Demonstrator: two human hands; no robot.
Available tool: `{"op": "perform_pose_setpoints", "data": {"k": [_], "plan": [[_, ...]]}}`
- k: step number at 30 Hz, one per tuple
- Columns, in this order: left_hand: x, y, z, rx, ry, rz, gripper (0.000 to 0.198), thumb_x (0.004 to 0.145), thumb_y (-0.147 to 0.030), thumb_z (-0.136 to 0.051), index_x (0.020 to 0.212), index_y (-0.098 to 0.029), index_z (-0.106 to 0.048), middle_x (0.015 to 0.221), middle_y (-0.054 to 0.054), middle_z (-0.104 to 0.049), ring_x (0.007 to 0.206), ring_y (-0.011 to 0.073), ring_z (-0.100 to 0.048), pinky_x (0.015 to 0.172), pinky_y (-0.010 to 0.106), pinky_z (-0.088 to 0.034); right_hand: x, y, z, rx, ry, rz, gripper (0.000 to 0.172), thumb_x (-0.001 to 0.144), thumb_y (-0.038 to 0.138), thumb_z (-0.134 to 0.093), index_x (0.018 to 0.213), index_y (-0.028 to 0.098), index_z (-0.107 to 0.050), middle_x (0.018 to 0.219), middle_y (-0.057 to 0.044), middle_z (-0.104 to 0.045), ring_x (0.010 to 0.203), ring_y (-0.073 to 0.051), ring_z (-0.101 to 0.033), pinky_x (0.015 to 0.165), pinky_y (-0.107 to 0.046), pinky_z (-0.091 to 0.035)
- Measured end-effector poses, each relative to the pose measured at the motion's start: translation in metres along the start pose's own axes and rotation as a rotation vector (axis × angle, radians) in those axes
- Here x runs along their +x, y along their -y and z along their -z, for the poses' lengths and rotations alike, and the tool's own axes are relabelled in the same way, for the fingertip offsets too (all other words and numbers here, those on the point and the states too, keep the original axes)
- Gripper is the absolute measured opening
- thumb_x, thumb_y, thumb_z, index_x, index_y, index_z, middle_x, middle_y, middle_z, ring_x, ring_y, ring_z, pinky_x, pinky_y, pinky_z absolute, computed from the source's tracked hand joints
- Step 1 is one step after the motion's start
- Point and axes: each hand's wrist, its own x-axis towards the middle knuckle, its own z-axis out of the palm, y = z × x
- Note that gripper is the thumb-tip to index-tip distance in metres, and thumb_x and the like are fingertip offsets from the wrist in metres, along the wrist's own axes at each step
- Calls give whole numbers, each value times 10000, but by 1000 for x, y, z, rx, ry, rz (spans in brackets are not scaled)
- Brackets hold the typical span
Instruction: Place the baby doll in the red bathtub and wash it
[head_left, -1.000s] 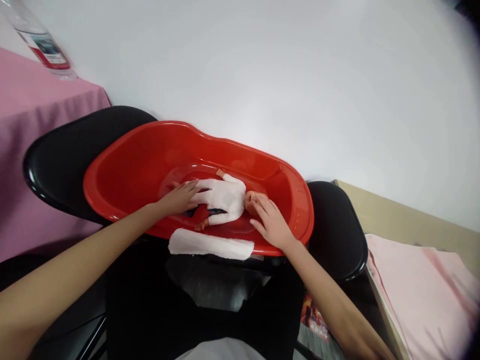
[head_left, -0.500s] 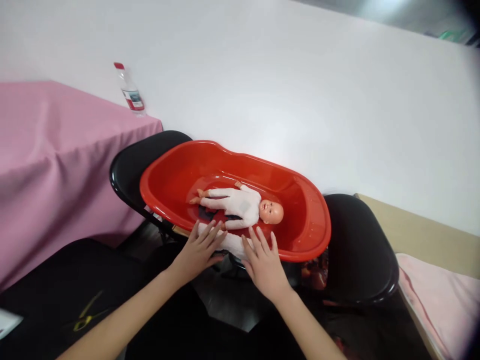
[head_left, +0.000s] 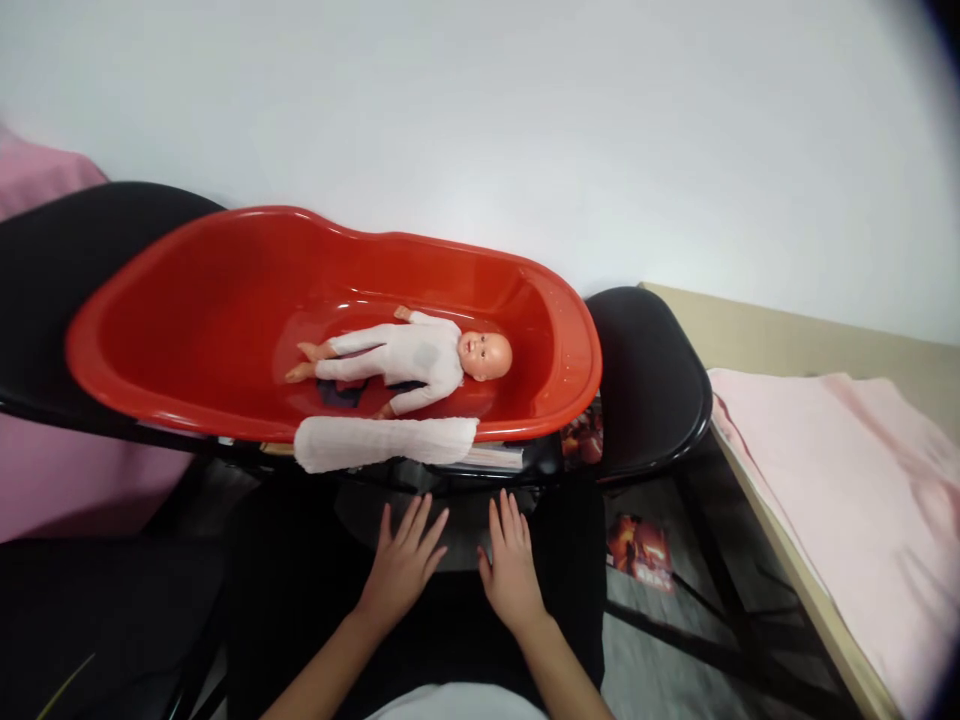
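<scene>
A baby doll [head_left: 412, 352] in a white suit with a grey patch lies on its back inside the red baby bathtub [head_left: 577, 340], head to the right. Over the tub's near rim hangs a rolled or folded white cloth [head_left: 382, 442]. My left hand [head_left: 405, 555], fingers spread and holding nothing, is below the cloth, apart from it. To its right, my right hand [head_left: 511, 565] is likewise empty, its fingers stretched out and the thumb apart. Both hands are over my lap. Something dark shows in the tub beneath the doll's legs.
The tub rests across black chairs, with one seat [head_left: 652, 380] showing at its right. Farther right, a pink towel [head_left: 840, 450] lies on a beige surface [head_left: 780, 330]. Pink cloth [head_left: 45, 180] hangs at the left. A printed picture [head_left: 640, 552] lies low beside my right leg.
Both hands have drawn back from the white cloth and the tub's near rim toward my lap. The view has shifted, so the bottle at the left is out of sight.
</scene>
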Motion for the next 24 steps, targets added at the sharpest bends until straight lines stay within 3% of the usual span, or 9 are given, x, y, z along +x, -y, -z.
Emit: {"op": "perform_pose_setpoints", "data": {"k": [4,7,10,13,17,24], "plan": [[16,5,-17,11,-136,13,518,1246,-310,-519,1663,-183,-799,1837,295,-536,1634,456,-672,1483,836,-172,18,0,-7,39,274,-166,865,1105,111,-537,1949,120,-350,2003,-215,-241,1885,-394,-262,1463,-701,-442],[15,0,-26,-34,-136,62,536,1272,-354,-486,1687,-185,-779,1873,295,-491,1676,461,-630,1488,834,-131,32,2,-8,94,421,-215,828,1106,117,-562,1920,95,-414,2017,-214,-186,1904,-379,-201,1506,-671,-359],[9,-8,-33,-122,-90,135,590,1281,-439,-468,1726,-163,-739,1897,294,-457,1733,466,-560,1488,823,-186,37,4,-9,149,549,-261,869,1084,94,-576,1928,63,-372,2021,-211,-163,1907,-358,-195,1518,-611,-359],[4,-10,-42,-220,-46,188,700,1279,-518,-450,1772,-65,-658,1903,322,-431,1764,471,-514,1472,784,-316,39,5,-9,199,664,-282,865,1098,98,-559,1930,30,-333,2026,-194,-149,1910,-331,-183,1534,-550,-343],[1,-3,-57,-366,52,236,760,1276,-546,-435,1800,-17,-590,1926,329,-390,1782,456,-485,1401,714,-497,42,4,-7,251,684,-291,850,1127,145,-570,1937,53,-330,2028,-174,-157,1914,-319,-167,1552,-543,-297],[-2,7,-66,-619,209,368,754,1260,-530,-431,1817,-39,-565,1981,290,-303,1836,405,-378,1449,635,-457,46,9,2,280,702,-330,892,1106,141,-589,1955,116,-317,2035,-144,-116,1919,-322,-138,1541,-568,-321]]}}
